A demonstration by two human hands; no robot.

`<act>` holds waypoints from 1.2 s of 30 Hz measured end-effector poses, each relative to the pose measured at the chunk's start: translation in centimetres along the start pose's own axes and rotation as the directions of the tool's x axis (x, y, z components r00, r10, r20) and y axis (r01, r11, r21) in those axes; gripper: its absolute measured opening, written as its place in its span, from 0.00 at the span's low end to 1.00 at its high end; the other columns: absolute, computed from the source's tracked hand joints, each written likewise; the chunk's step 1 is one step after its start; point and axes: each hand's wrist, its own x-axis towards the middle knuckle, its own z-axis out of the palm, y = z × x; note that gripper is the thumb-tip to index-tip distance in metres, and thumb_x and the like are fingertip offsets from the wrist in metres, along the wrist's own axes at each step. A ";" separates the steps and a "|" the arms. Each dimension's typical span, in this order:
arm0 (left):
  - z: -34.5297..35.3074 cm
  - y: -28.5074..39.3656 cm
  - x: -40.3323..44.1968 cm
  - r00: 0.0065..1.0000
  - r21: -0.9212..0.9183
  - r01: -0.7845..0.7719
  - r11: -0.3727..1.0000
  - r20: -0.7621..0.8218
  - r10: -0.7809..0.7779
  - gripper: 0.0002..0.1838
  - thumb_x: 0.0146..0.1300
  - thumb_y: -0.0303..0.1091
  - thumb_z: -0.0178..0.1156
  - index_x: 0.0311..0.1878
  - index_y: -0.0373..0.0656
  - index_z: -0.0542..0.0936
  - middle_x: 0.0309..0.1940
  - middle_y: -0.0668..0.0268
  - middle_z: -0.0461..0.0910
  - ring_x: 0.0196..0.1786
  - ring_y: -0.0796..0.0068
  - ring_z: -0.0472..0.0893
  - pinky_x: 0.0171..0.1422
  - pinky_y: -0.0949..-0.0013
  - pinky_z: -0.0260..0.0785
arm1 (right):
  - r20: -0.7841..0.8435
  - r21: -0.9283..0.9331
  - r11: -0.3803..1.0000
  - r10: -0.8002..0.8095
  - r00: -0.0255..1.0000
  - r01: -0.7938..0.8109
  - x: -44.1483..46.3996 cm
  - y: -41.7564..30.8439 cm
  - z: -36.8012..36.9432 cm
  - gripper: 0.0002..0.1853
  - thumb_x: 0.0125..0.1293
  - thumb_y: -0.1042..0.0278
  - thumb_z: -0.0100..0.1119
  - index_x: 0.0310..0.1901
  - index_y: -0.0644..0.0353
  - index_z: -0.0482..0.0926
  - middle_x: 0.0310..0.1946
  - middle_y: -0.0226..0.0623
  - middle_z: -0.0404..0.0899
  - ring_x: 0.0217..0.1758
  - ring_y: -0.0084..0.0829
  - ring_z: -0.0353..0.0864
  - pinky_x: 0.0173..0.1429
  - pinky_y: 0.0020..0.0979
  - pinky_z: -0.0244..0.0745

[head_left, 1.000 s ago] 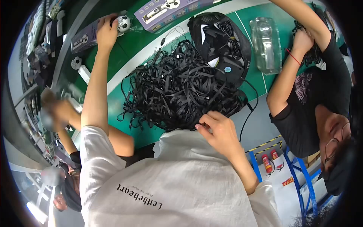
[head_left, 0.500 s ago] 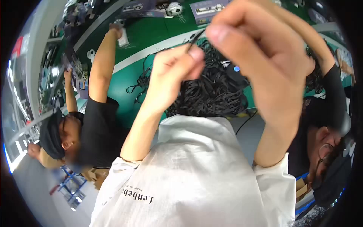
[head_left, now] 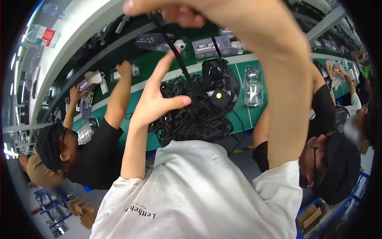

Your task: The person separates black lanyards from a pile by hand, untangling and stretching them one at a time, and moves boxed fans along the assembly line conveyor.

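My right hand [head_left: 175, 12], raised high near the camera, is closed on a black strap [head_left: 177, 53] that hangs toward a tangled heap of black straps [head_left: 193, 119]. Below it my left hand [head_left: 155, 97] is open, thumb and index finger spread on either side of the hanging strap; whether it touches the strap is hard to tell. The heap lies on the green table close to my body. Behind the heap sits a black mesh bag [head_left: 229, 81] with a dark box in it.
A clear plastic tray [head_left: 253, 85] lies right of the bag. Purple boxes [head_left: 211, 47] and a small football-patterned item [head_left: 180, 44] are farther back. A co-worker in a black cap [head_left: 51, 145] sits at left, another [head_left: 338, 167] at right.
Both hands left the heap and met on a strap. Since then my right hand has risen up and left with the strap, and my left hand has opened below it.
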 end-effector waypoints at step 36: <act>2.3 -6.7 -13.9 0.661 -0.951 0.070 0.303 -0.183 -0.727 0.13 0.62 0.30 0.52 0.49 0.40 0.76 0.45 0.59 0.80 0.51 0.67 0.79 0.54 0.64 0.70 | -0.261 0.958 0.268 0.650 0.713 0.107 -6.7 22.5 14.6 0.14 0.75 0.57 0.48 0.32 0.54 0.68 0.21 0.25 0.59 0.14 0.19 0.50 0.23 0.25 0.47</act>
